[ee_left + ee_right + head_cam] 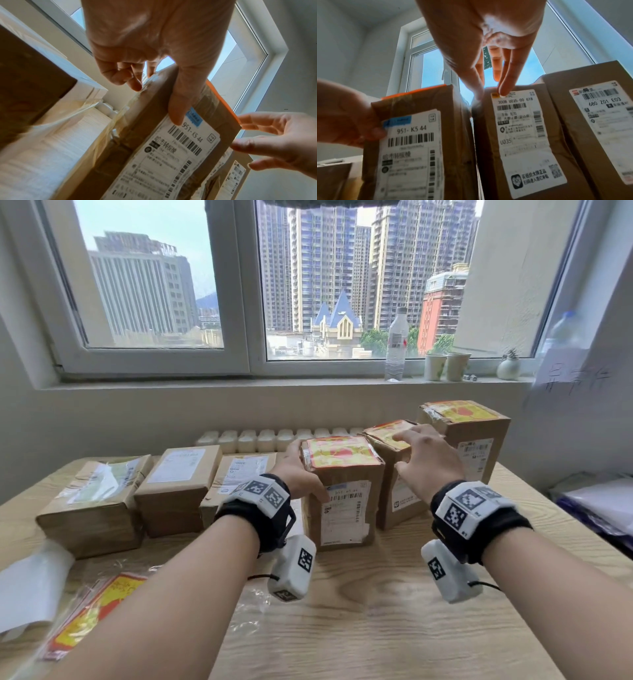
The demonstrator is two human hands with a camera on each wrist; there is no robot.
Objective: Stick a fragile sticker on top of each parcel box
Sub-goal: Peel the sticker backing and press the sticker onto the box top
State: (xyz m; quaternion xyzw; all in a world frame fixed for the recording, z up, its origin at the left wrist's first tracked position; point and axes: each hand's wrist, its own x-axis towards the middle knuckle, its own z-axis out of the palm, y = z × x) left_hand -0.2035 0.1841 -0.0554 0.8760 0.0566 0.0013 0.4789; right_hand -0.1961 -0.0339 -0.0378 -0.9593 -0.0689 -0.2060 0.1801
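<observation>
Three upright brown parcel boxes stand right of centre, each with a red-and-yellow fragile sticker on top: the nearest box (342,508) (171,155) (412,148), the middle box (394,484) (522,135) and the far box (476,436) (599,121). My left hand (301,474) (178,97) grips the nearest box's upper left corner, thumb on the front label, fingers curled round its side. With fingers straight and spread, my right hand (424,460) (496,75) reaches over the middle box, one fingertip touching its front label's top. Three flat boxes (178,484) to the left carry no sticker.
A stack of fragile stickers in clear wrap (92,611) and white backing paper (30,587) lie at the table's near left. On the windowsill stand a water bottle (397,344), two paper cups (445,366) and a small plant. Papers lie at the right edge (603,508).
</observation>
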